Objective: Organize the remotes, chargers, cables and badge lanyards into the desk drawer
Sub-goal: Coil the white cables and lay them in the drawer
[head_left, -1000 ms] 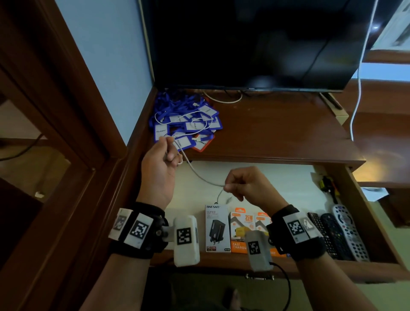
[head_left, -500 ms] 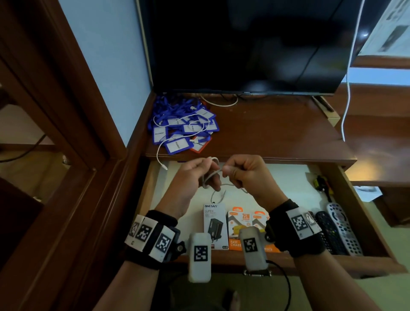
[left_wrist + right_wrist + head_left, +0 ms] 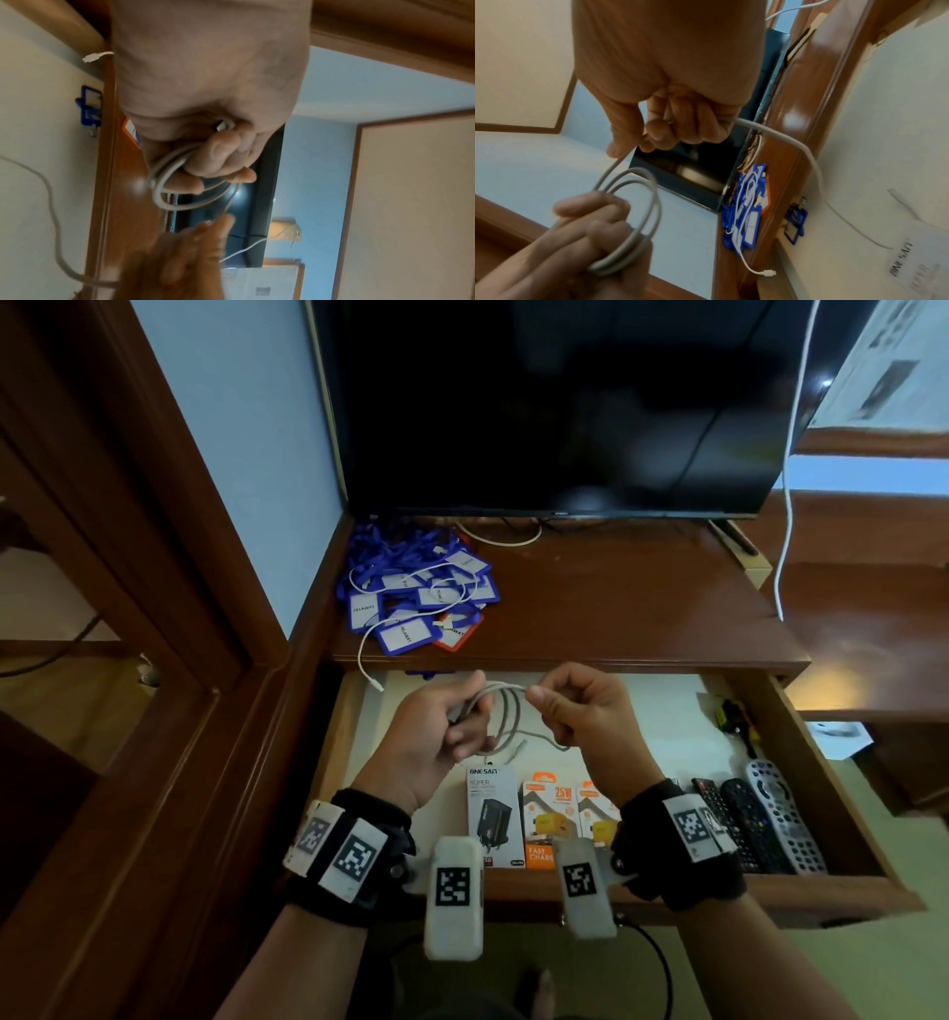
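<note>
**Grey cable looped up over the open drawer**

Had the left hand [image 3: 436, 737] clamped round a few loops of the grey cable [image 3: 506, 711], with one plug end tucked up against the palm. Pinched the next stretch of it between thumb and forefinger of the right hand [image 3: 580, 711], other fingers folded in, and let the loose tail run out the far side of that fist and droop down. Couldn't tell if the tail reached the drawer floor. Held both hands close together in the air above the open drawer [image 3: 801, 788], joined only by the cable.

Spotted down in the drawer:
- a black-and-white charger box [image 3: 490, 814] at the front middle
- two orange charger boxes [image 3: 544, 819] just right of it
- three remotes [image 3: 760, 819] side by side at the front right
- a blue badge holder [image 3: 795, 219] right at the back, under the desk edge

Found the badge lanyards [image 3: 411, 593] heaped up on the desk top [image 3: 616, 608], back left corner, just in front of the TV [image 3: 565, 403]. Noticed a white cable [image 3: 367, 654] snaked across that heap, with its plug dangling over the desk edge above the drawer's back left corner.
</note>
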